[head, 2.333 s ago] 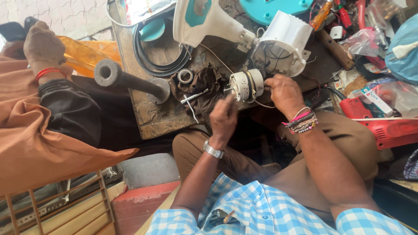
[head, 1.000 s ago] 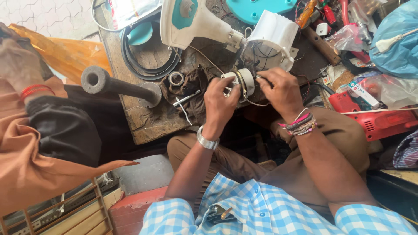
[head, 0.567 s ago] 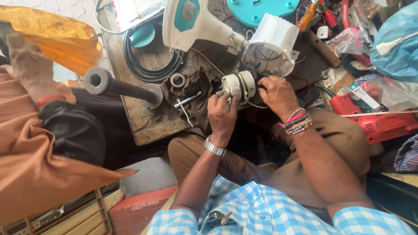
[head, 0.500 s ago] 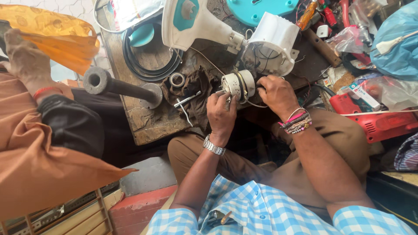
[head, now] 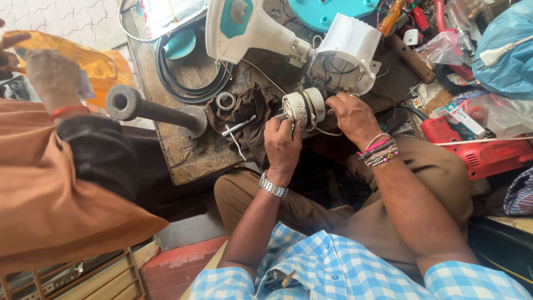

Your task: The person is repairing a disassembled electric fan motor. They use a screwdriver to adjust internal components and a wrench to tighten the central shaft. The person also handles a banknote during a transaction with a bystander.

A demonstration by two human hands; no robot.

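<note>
Two bare hands hold a small round motor at the edge of a cluttered wooden worktop, seen from above.

The left hand [head: 282, 143], with a metal watch on its wrist, has its fingers curled closed around the near side of the motor [head: 302, 106], a white and metal drum with thin wires trailing from it. The right hand [head: 351, 114], wearing coloured bracelets, grips the motor's other side with bent fingers. The motor sits just above the person's brown-trousered knees, beside a white plastic fan housing [head: 347, 53] with loose wires inside. On the worktop [head: 183, 153] to the left lie a dark rag [head: 250, 119], a metal ring [head: 226, 100], a coiled black cable [head: 183, 83] and a heavy dark pipe stand [head: 152, 111]. A red power tool [head: 477, 153] lies at the right. Another person in an orange sleeve [head: 50, 189] stands at the left.
</note>
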